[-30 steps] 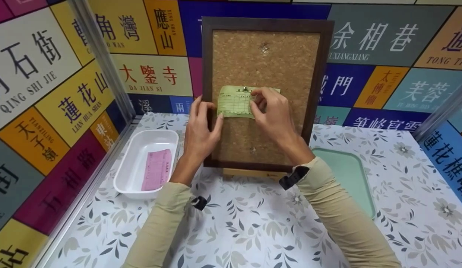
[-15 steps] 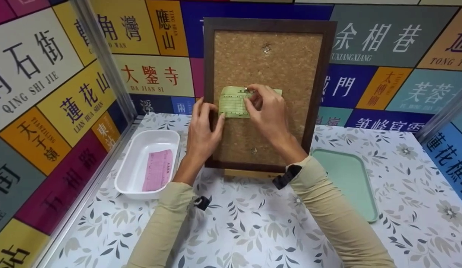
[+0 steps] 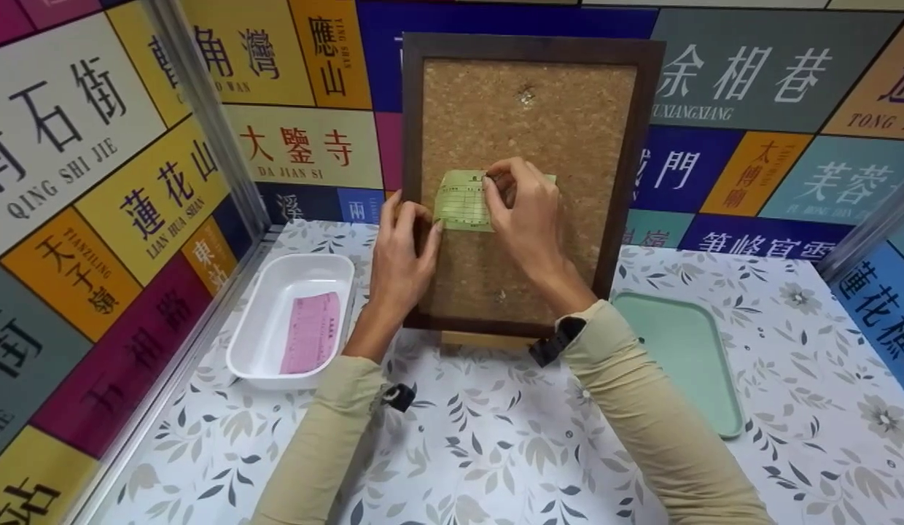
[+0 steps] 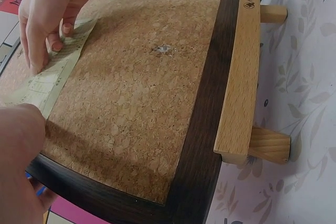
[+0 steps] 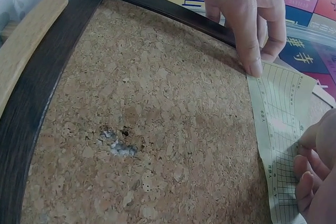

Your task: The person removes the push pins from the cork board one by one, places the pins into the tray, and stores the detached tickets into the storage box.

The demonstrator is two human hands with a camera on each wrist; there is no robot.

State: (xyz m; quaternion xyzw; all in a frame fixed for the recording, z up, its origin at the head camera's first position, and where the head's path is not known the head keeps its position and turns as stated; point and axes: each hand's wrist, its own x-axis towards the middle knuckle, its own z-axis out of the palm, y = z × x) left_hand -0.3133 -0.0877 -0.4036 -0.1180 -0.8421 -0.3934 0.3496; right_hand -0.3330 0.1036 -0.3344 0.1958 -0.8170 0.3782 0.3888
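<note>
A green printed paper slip (image 3: 463, 200) lies against the framed corkboard (image 3: 525, 131), curling slightly at its left side. My left hand (image 3: 402, 251) grips the board's left edge, its thumb on the slip's lower left corner and its fingers at the frame; the right wrist view shows that thumb pressing the slip (image 5: 278, 103). With thumb and index finger, my right hand (image 3: 528, 219) pinches a small metallic pushpin at the slip's top middle. The fingertips mostly hide the pin. The hand also covers the slip's right half.
The board leans on a wooden stand (image 4: 241, 72). A white tub (image 3: 240, 339) with a pink slip (image 3: 311, 332) stands left, a green tray (image 3: 689, 364) right. Worn patches (image 3: 525, 95) mark the cork. Printed wall panels (image 3: 306, 146) rise behind the flowered table.
My right hand's fingertips have moved left along the slip's top and closed over the pin, which showed bare earlier. My left hand keeps its hold on the board's edge.
</note>
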